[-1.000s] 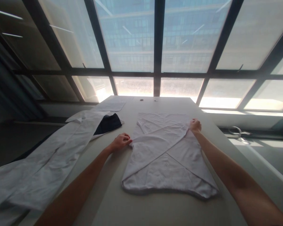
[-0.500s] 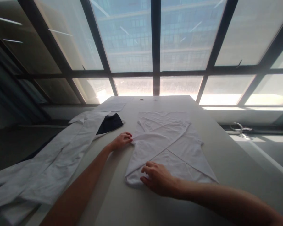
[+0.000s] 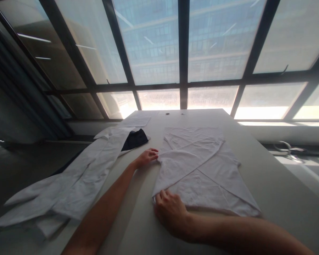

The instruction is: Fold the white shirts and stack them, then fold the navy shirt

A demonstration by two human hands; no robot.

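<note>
A white shirt (image 3: pixel 199 166) lies flat on the white table (image 3: pixel 133 191), with diagonal folds crossing over its front. At the shirt's left edge, about halfway up, my left hand (image 3: pixel 148 157) pinches a bit of the fabric between thumb and fingers. My right hand (image 3: pixel 171 212) is closed on the near left corner of the shirt, its fingertips curled over the hem. The thumb of that hand is hidden beneath.
Left of my left arm, a pile of white garments (image 3: pixel 77 177) hangs over the table's side, with a dark navy piece (image 3: pixel 135 139) on it. Sheets of paper (image 3: pixel 136 122) lie farther back. Tall windows (image 3: pixel 149 42) rise beyond the table.
My right hand has come down and left onto the shirt's near left corner and closed on it. My left hand keeps its place at the left edge. The view has shifted left.
</note>
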